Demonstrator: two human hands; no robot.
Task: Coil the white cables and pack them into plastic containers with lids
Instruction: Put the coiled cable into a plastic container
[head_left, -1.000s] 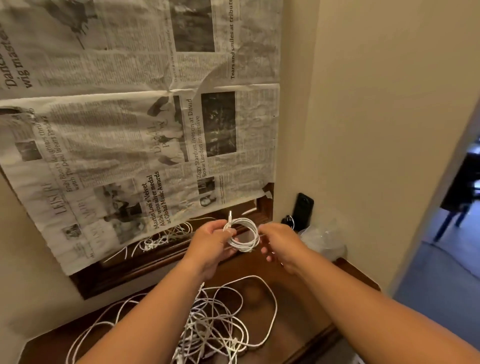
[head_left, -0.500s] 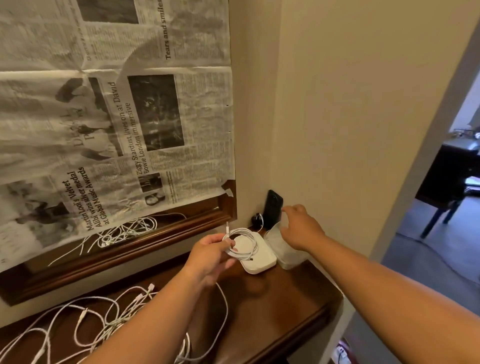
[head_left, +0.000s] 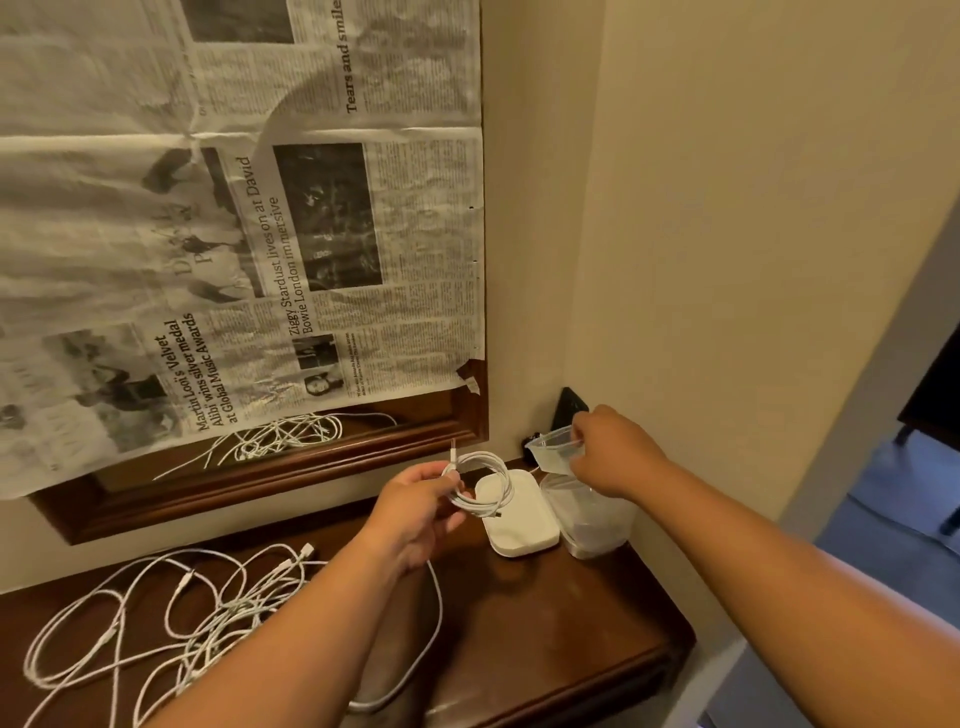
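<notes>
My left hand (head_left: 415, 506) grips a coiled white cable (head_left: 480, 483) above the dark wooden table (head_left: 561, 623), one plug sticking up from the coil. My right hand (head_left: 610, 449) pinches a clear plastic container (head_left: 550, 449) and holds it tilted in the air above a stack of clear containers (head_left: 592, 519) in the table's far right corner. A stack of white lids (head_left: 522, 519) lies just left of that stack, under the coil. A tangle of loose white cables (head_left: 171, 618) covers the table's left part.
A newspaper-covered mirror (head_left: 234, 234) in a wooden frame hangs behind the table and reflects cables along its lower edge. A black phone-like object (head_left: 569, 410) leans in the wall corner. The beige wall stands close on the right, with a doorway beyond it.
Both hands held the coil a second ago. My right hand then reached to the container stack and has now lifted one container off it. The view swung right.
</notes>
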